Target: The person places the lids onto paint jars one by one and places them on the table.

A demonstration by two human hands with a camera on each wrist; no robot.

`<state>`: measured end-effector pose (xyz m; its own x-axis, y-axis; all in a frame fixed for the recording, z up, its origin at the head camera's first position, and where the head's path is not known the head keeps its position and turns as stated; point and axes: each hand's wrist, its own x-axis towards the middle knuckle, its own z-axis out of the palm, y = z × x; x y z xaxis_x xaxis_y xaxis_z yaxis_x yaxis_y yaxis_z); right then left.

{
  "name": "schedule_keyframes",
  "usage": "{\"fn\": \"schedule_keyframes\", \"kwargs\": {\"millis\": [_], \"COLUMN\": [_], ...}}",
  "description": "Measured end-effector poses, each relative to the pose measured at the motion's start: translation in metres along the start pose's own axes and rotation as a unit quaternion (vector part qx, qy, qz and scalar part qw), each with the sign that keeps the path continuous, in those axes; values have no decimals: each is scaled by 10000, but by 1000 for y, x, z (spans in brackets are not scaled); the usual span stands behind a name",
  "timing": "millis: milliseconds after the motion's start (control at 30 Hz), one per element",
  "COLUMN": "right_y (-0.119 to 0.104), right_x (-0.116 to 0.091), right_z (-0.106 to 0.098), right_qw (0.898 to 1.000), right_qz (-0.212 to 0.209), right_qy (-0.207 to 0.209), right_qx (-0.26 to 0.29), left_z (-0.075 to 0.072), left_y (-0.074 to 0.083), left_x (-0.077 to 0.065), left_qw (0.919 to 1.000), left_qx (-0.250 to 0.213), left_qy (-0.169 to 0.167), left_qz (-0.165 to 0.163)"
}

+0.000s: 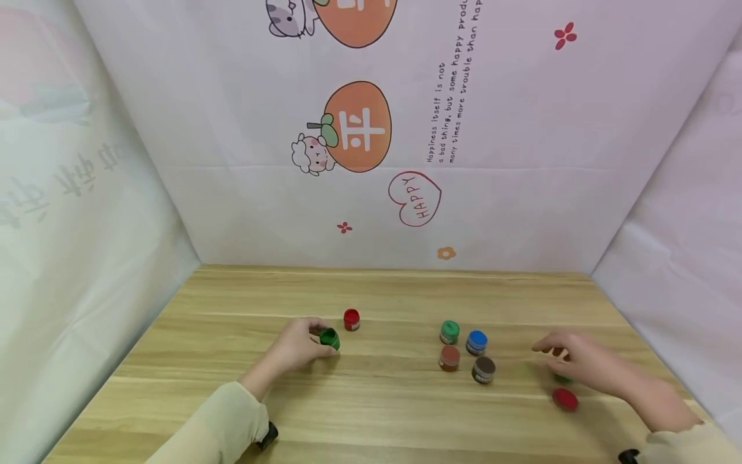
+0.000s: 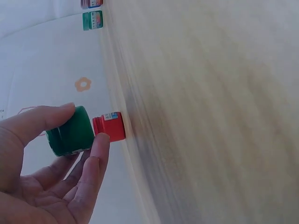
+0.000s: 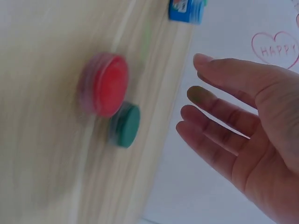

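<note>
My left hand (image 1: 297, 346) pinches a small green paint jar (image 2: 74, 133) between thumb and fingers; its lid is off and its mouth shows in the head view. Just beyond it stands a red paint jar (image 1: 351, 320), also without its lid. At the right, my right hand (image 1: 588, 366) hovers with loosely bent fingers and holds nothing. One of its fingertips (image 3: 201, 94) carries a greenish smear. Below that hand lie a red lid (image 3: 112, 86) and a green lid (image 3: 128, 126), the green one partly hidden by the hand in the head view.
Between the hands stand several closed paint jars: green (image 1: 449, 332), blue (image 1: 477, 343), reddish-brown (image 1: 449, 358) and dark brown (image 1: 484, 370). A printed white sheet (image 1: 510, 212) rises behind the wooden table (image 1: 371, 412), with white sheets at both sides.
</note>
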<state>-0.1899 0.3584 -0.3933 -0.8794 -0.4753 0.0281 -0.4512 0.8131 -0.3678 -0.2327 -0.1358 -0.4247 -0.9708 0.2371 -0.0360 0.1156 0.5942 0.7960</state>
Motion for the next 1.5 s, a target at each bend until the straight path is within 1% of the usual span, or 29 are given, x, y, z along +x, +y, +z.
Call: {"fn": "schedule_keyframes", "kwargs": {"millis": [100, 233, 367, 533, 733, 933, 1067, 1267, 1400, 1500], "right_y": [7, 16, 24, 30, 34, 35, 35, 36, 33, 28], "right_x": [-6, -14, -20, -19, -17, -17, -16, -15, -15, -14], "right_z": [0, 2, 7, 9, 9, 11, 12, 11, 10, 7], "right_qw": [9995, 9970, 9967, 9973, 9976, 9953, 9951, 9967, 9983, 9991], "right_qz": [300, 730, 780, 701, 626, 824, 848, 740, 572, 420], "right_qy": [-131, -250, -215, -175, -252, -368, -304, -212, -82, -3], "right_qx": [-13, -42, 12, 94, 155, 352, 396, 256, 112, 71], "left_z": [1, 2, 4, 5, 6, 7, 9, 11, 14, 16], "left_y": [0, 1, 3, 6, 7, 10, 12, 14, 13, 12], "left_x": [-1, -1, -2, -3, -4, -4, -4, -3, -3, -3], "left_qw": [9999, 9993, 9985, 9979, 9972, 9969, 9963, 9962, 9955, 9941], "left_qx": [-57, -92, -215, -307, -373, -421, -526, -516, -470, -471], "left_qy": [-32, -136, -288, -402, -470, -471, -490, -481, -495, -582], "left_qz": [94, 328, 413, 404, 437, 468, 469, 506, 664, 780]}}
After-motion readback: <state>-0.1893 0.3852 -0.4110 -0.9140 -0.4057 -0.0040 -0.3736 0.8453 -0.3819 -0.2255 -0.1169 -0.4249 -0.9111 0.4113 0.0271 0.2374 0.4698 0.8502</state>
